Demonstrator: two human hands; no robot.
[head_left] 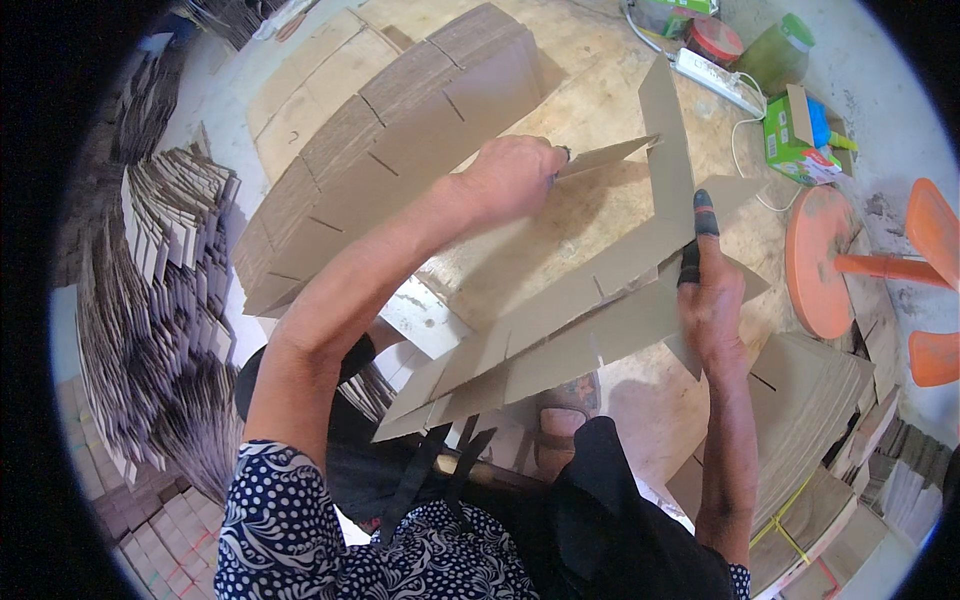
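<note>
Dotted sleeve cloth [278,520] lies nearest, leading to the left hand [510,182], pinched on a short cardboard strip [605,157] pointing right toward an upright strip [668,150]; whether they interlock, I cannot tell. Apart from it, the right hand [715,290] grips long cardboard pieces [550,312], running from near the lap up rightward. Bare bench [500,265] separates them from the cardboard stack [400,150] at left.

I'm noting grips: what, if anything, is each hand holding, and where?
Left hand: cardboard strip, by its left end. Right hand: slotted cardboard pieces, near their right end.
</note>
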